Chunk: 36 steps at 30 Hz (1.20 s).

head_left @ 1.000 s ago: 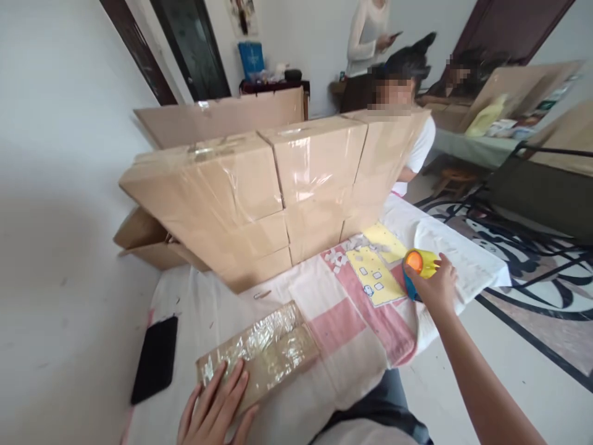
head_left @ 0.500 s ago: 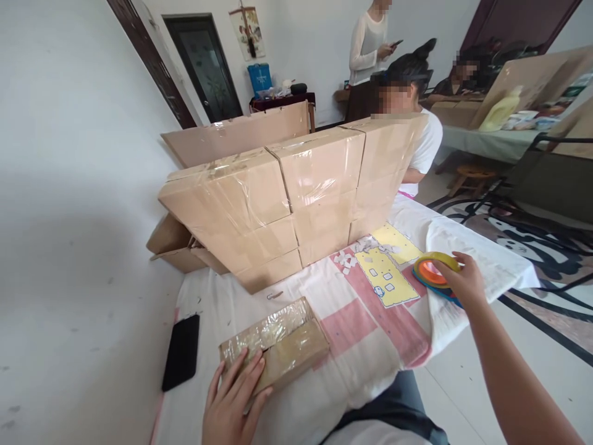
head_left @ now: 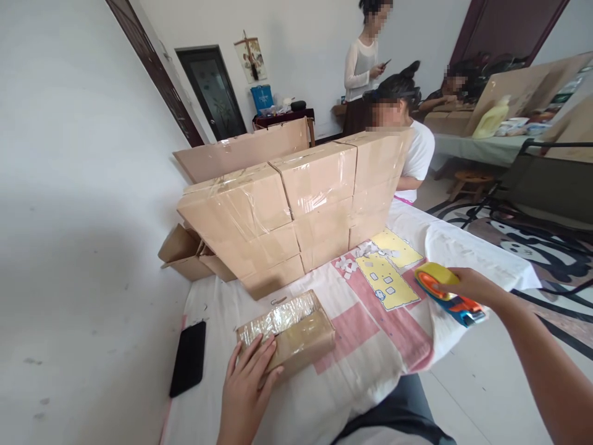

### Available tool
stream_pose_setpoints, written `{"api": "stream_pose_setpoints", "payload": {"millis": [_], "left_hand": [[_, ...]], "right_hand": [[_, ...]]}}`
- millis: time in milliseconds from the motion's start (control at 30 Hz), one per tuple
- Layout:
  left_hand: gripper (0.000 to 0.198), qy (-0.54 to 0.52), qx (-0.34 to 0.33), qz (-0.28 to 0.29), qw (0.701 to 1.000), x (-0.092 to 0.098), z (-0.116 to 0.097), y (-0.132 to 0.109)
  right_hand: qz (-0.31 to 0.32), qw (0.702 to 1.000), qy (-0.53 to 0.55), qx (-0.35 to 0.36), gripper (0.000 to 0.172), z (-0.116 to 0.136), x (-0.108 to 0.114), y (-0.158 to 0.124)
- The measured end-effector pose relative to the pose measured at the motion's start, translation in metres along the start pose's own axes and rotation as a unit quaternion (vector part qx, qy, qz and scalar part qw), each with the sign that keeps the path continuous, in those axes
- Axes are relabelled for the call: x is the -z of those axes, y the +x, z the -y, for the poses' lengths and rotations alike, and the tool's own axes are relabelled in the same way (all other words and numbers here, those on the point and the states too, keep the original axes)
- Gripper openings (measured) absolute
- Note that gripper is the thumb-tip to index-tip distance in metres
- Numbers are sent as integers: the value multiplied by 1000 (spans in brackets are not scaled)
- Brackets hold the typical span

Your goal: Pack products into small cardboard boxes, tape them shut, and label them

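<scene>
My left hand point(head_left: 252, 371) rests with its fingers spread on the near left part of a small cardboard box point(head_left: 303, 340), whose top is covered in shiny clear tape. At the right edge of the table, my right hand point(head_left: 466, 285) grips a tape dispenser point(head_left: 447, 296), blue and orange with a yellow roll of tape. The dispenser is tilted, its cutting end toward the lower right. My right fingertips are partly hidden behind the roll. Left of it lie yellow printed sheets point(head_left: 393, 287) and small white paper scraps point(head_left: 346, 266).
A wall of taped cardboard boxes point(head_left: 319, 204) stands across the table. A black phone point(head_left: 189, 358) lies at the left by the white wall. Behind the boxes sits a person in a white shirt point(head_left: 420, 151); another person point(head_left: 364, 68) stands farther back. A folding chair point(head_left: 551, 185) is at the right.
My right hand has lifted and turned the tape dispenser, so its blue body and cutting end now show. My left hand stays on the box. The view has shifted slightly.
</scene>
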<state>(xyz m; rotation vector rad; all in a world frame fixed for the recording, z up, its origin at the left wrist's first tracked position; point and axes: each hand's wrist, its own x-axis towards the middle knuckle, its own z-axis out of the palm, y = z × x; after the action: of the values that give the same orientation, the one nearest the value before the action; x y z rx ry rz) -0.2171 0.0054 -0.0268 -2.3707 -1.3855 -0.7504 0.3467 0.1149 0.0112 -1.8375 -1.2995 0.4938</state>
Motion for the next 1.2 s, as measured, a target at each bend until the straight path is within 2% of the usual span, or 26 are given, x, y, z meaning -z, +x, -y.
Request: {"api": "stream_pose_setpoints", "payload": {"millis": [67, 100, 200, 300, 367, 433, 533, 667, 800, 900, 1033, 1133, 1200], "left_hand": [[41, 7, -9, -1, 1000, 8, -2, 6], [40, 6, -13, -6, 1000, 13, -6, 10], [33, -50, -16, -50, 997, 25, -30, 32], [28, -172, 9, -60, 983, 26, -73, 62], [34, -264, 44, -24, 963, 20, -105, 79], [38, -333, 99, -7, 938, 14, -130, 91], [22, -367, 172, -27, 914, 9, -148, 97], [13, -384, 205, -1, 900, 6, -155, 95], [16, -433, 224, 34, 872, 2, -165, 94], [24, -466, 258, 40, 845, -3, -174, 93], [33, -509, 346, 78, 784, -16, -180, 93], [33, -531, 371, 109, 754, -22, -182, 92], [33, -531, 367, 122, 754, -21, -184, 90]], "right_hand": [[113, 992, 14, -62, 37, 5, -3, -10], [152, 984, 58, -71, 38, 9, -6, -16], [157, 956, 244, -46, 47, 31, -29, -47], [176, 904, 390, -3, 53, 76, -63, -98], [222, 877, 426, 18, 51, 109, -82, -136], [241, 867, 433, 57, 43, 134, -94, -166], [251, 861, 427, 112, 34, 149, -98, -188], [250, 853, 437, 134, 41, 137, -98, -184], [211, 866, 404, 208, 46, 111, -109, -173], [132, 893, 354, 244, 53, 88, -128, -166], [29, 923, 282, 262, 44, 66, -149, -160], [-13, 928, 233, 292, 37, 61, -150, -153], [-36, 933, 216, 285, 36, 63, -147, -144]]}}
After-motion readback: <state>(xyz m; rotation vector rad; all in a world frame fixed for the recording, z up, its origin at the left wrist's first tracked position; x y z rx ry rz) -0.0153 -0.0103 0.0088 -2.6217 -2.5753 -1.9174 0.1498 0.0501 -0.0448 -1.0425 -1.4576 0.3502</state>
